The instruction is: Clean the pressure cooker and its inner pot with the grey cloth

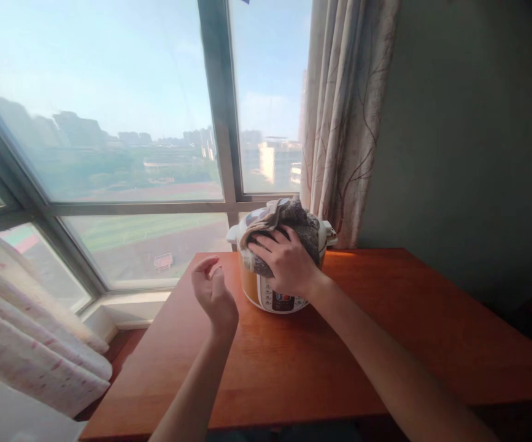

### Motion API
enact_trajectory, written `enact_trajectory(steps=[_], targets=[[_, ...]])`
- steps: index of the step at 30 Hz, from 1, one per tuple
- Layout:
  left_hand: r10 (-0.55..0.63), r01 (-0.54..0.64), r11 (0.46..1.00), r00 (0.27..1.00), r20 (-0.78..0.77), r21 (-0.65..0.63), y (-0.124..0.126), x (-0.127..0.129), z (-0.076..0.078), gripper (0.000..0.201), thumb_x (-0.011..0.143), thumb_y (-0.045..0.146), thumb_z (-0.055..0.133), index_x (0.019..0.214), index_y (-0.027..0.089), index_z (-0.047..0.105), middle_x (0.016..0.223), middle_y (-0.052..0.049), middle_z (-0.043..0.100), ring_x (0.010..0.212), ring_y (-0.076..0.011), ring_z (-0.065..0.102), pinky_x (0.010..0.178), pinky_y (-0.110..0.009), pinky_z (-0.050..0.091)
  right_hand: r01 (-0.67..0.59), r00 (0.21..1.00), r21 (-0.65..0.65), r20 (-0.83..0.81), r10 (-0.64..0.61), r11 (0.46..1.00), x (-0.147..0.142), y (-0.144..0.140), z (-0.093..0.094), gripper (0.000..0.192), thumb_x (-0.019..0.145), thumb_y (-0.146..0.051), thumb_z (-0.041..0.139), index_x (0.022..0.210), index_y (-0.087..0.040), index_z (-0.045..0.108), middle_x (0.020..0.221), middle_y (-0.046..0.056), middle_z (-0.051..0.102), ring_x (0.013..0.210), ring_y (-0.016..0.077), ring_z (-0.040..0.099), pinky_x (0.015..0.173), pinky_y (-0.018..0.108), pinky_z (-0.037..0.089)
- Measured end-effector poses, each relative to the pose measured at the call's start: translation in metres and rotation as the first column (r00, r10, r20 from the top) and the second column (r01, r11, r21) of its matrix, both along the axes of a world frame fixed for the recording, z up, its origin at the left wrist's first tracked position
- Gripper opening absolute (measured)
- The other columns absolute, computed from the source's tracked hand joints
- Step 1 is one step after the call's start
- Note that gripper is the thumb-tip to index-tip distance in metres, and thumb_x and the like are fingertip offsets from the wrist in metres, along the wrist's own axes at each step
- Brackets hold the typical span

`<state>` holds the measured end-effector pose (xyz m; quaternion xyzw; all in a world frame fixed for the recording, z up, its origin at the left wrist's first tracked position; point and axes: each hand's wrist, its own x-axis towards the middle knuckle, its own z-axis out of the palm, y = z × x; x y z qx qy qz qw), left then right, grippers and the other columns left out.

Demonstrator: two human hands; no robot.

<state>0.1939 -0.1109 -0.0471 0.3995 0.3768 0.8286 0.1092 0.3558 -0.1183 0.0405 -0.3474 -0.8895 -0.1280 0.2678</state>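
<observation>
A white and gold-brown electric pressure cooker (252, 285) stands on the wooden table, its control panel facing me. Over its lid lies a bunched grey cloth (309, 230) with a beige edge, which hides most of the top. My right hand (288, 258) is on the cloth, fingers bent into its folds, pressing it against the front of the lid. To the left of the cooker, my left hand (215, 294) is raised above the table, apart from everything. Its fingers are loosely curled, with a gap to the thumb and nothing in them.
The reddish-brown table (362, 380) reaches to both sides of the cooker. Behind it are large framed windows (132, 153) and a patterned curtain (343, 110) at the right. Another curtain (26, 331) hangs at the lower left. A dark wall (468, 153) is on the right.
</observation>
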Motion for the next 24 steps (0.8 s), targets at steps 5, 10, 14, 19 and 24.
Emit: enact_trajectory(steps=[5, 10, 14, 19, 24], targets=[[0.020, 0.051, 0.972, 0.954, -0.299, 0.229, -0.039, 0.015, 0.027, 0.012, 0.090, 0.023, 0.059, 0.102, 0.020, 0.062, 0.103, -0.006, 0.061, 0.102, -0.0204, 0.059, 0.092, -0.038, 0.049, -0.111, 0.987, -0.060, -0.124, 0.103, 0.992, 0.006, -0.003, 0.003, 0.053, 0.081, -0.020, 0.061, 0.134, -0.018, 0.060, 0.145, 0.010, 0.057, 0.134, 0.0311, 0.046, 0.118, 0.053, 0.021], [-0.126, 0.197, 0.971, 0.902, -0.413, 0.135, -0.058, 0.021, 0.020, 0.015, 0.097, 0.028, 0.054, 0.100, 0.020, 0.066, 0.100, -0.007, 0.064, 0.095, -0.0200, 0.062, 0.086, -0.035, 0.051, -0.298, 0.753, -0.103, -0.637, 0.167, 0.949, -0.012, -0.008, 0.007, 0.047, 0.083, -0.015, 0.056, 0.130, -0.018, 0.061, 0.135, 0.009, 0.064, 0.128, 0.0244, 0.055, 0.114, 0.040, 0.037], [-0.563, 0.548, 0.825, 0.819, -0.114, -0.142, -0.062, 0.034, 0.011, 0.040, 0.095, 0.044, 0.057, 0.130, 0.024, 0.061, 0.126, -0.009, 0.064, 0.119, -0.0238, 0.060, 0.102, -0.037, 0.048, -0.413, 0.564, -0.185, -0.821, 0.091, 0.892, -0.035, -0.022, 0.015, 0.037, 0.088, -0.018, 0.055, 0.124, -0.017, 0.064, 0.129, 0.007, 0.067, 0.122, 0.0222, 0.059, 0.110, 0.036, 0.041], [-0.753, 0.803, 0.596, 0.552, 0.358, 0.017, -0.065, 0.042, 0.025, 0.062, 0.087, 0.063, 0.061, 0.137, 0.028, 0.059, 0.126, -0.006, 0.068, 0.123, -0.0245, 0.061, 0.104, -0.034, 0.050, -0.509, 0.636, -0.339, -0.768, 0.080, 0.792, -0.053, -0.043, 0.027, 0.041, 0.089, -0.027, 0.062, 0.129, -0.017, 0.062, 0.134, 0.007, 0.065, 0.127, 0.0221, 0.056, 0.113, 0.036, 0.038], [-0.619, 0.714, 0.699, 0.575, 0.534, 0.042, -0.059, 0.016, 0.045, 0.046, 0.086, 0.050, 0.067, 0.125, 0.025, 0.066, 0.113, -0.005, 0.073, 0.108, -0.0233, 0.068, 0.088, -0.031, 0.058, -0.517, 0.702, -0.466, -0.711, 0.044, 0.719, -0.043, -0.040, 0.034, 0.054, 0.093, -0.050, 0.058, 0.137, -0.018, 0.058, 0.139, 0.011, 0.062, 0.128, 0.0242, 0.058, 0.108, 0.038, 0.043]])
